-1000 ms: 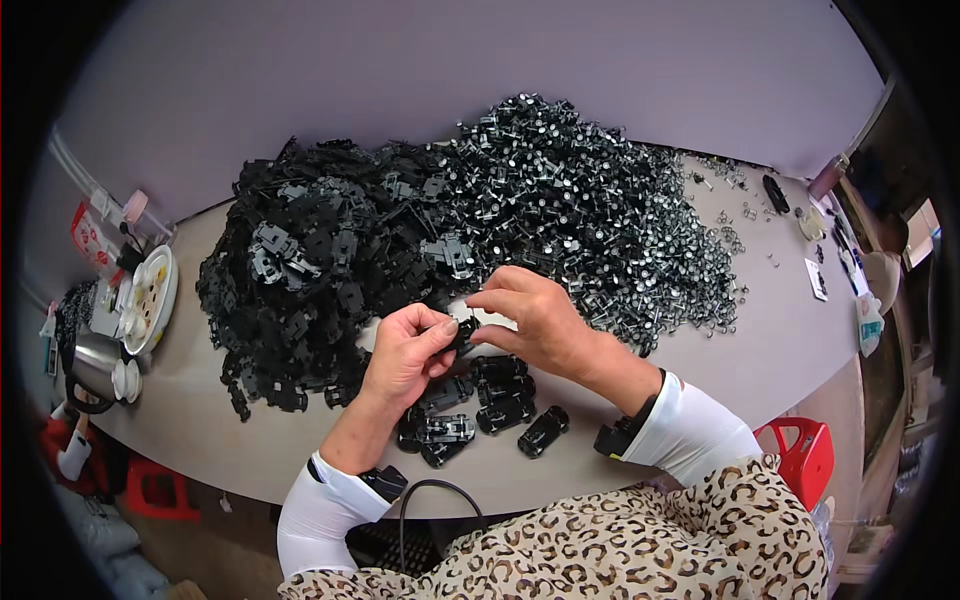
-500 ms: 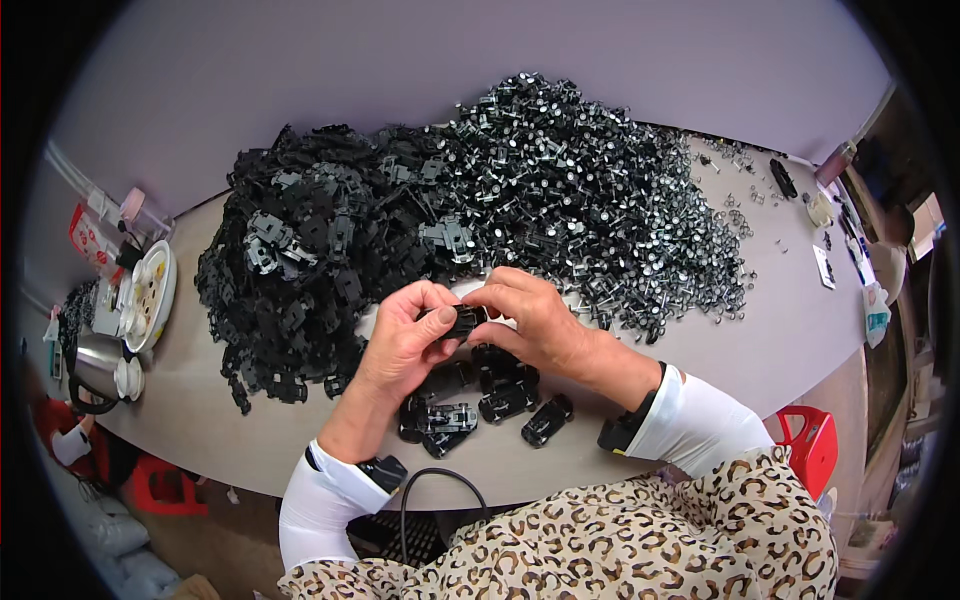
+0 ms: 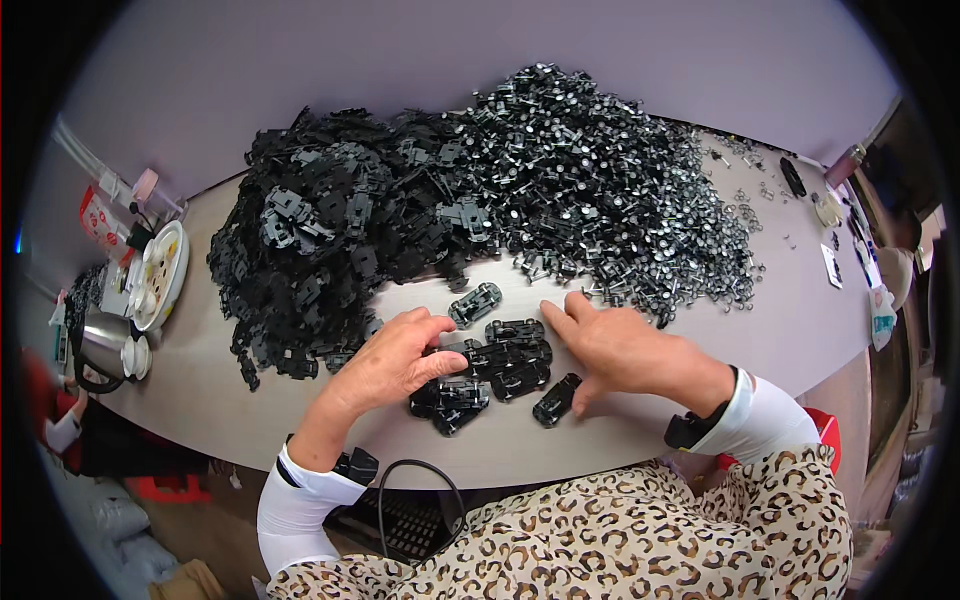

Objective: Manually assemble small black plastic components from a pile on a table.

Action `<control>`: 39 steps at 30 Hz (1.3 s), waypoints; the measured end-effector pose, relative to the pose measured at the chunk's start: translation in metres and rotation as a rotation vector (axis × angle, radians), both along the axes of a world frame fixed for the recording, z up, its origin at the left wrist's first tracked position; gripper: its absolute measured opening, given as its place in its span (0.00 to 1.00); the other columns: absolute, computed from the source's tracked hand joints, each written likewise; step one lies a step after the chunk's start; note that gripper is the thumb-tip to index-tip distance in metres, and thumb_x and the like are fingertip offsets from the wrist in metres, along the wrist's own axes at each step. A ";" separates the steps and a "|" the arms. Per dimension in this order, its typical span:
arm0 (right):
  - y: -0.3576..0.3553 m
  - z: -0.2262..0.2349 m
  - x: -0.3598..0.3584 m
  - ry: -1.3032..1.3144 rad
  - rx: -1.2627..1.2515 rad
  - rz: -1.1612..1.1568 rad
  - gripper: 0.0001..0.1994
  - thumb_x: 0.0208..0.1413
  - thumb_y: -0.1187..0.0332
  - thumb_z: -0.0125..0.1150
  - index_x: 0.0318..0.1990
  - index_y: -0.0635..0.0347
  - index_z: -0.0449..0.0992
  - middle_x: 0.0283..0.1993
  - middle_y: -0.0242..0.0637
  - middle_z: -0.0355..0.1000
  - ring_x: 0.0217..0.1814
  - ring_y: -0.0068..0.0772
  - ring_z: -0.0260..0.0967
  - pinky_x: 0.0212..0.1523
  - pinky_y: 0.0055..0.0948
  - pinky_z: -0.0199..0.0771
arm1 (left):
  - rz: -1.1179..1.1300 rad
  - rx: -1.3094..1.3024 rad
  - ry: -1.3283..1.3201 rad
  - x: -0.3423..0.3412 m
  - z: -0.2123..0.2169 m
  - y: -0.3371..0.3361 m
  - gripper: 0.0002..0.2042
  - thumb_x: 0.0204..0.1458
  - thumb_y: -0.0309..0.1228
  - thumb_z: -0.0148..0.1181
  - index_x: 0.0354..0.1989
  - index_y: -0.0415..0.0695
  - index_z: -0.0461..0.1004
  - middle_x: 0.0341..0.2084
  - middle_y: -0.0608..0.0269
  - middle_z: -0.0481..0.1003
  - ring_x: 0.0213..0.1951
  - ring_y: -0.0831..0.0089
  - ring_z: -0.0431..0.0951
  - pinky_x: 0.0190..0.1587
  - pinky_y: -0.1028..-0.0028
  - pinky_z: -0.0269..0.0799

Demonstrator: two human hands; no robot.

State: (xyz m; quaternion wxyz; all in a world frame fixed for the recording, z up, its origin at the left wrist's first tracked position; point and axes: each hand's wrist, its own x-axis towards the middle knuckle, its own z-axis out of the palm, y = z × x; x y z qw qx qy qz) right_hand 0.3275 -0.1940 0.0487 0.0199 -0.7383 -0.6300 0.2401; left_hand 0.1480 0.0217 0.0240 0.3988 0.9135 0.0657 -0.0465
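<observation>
Several small black toy car chassis with wheels (image 3: 515, 375) lie bunched together on the table between my hands. One toy car chassis (image 3: 475, 305) sits a little apart at the far side of the bunch. My left hand (image 3: 400, 355) is at the left of the group, empty, thumb and forefinger apart, the thumb by the nearest chassis. To the right, my right hand (image 3: 625, 350) is open with fingers stretched out. Its thumb is down beside a single chassis (image 3: 557, 400) at the right; whether it touches is hard to tell.
A heap of flat black chassis plates (image 3: 310, 240) rises at the back left. Beside it is a large pile of wheels on axles (image 3: 600, 190). A white tray (image 3: 170, 280) and a metal kettle (image 3: 105, 345) stand far left. A black cable (image 3: 420, 463) loops at the front edge.
Both hands have let go of the toy car chassis they held and moved apart. A chassis now lies at the far side of the group. The whole view has shifted slightly.
</observation>
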 end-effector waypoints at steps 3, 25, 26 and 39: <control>0.005 -0.018 -0.012 0.157 0.050 -0.067 0.50 0.27 0.65 0.78 0.58 0.76 0.52 0.44 0.57 0.61 0.40 0.58 0.69 0.40 0.40 0.72 | -0.027 0.057 -0.008 0.003 0.000 -0.011 0.18 0.54 0.38 0.57 0.48 0.39 0.71 0.30 0.52 0.68 0.37 0.57 0.69 0.41 0.65 0.65; 0.005 -0.018 -0.027 0.213 0.038 -0.090 0.55 0.29 0.63 0.78 0.63 0.77 0.45 0.46 0.58 0.60 0.44 0.56 0.66 0.47 0.39 0.69 | -0.068 0.190 -0.162 0.009 0.003 0.005 0.12 0.56 0.27 0.50 0.47 0.40 0.71 0.36 0.52 0.65 0.40 0.59 0.62 0.45 0.66 0.61; 0.007 -0.018 -0.029 0.199 0.035 -0.074 0.56 0.29 0.63 0.78 0.63 0.77 0.45 0.46 0.57 0.61 0.44 0.56 0.66 0.47 0.39 0.69 | -0.071 0.190 -0.161 0.011 0.001 0.003 0.12 0.56 0.27 0.50 0.47 0.40 0.71 0.36 0.52 0.65 0.40 0.59 0.62 0.45 0.66 0.61; 0.067 -0.027 -0.121 0.441 0.042 0.208 0.39 0.37 0.77 0.68 0.59 0.71 0.53 0.45 0.55 0.65 0.48 0.59 0.66 0.50 0.41 0.68 | -0.165 0.040 0.101 -0.102 0.014 0.020 0.09 0.55 0.32 0.52 0.35 0.38 0.73 0.30 0.55 0.70 0.35 0.58 0.68 0.40 0.65 0.64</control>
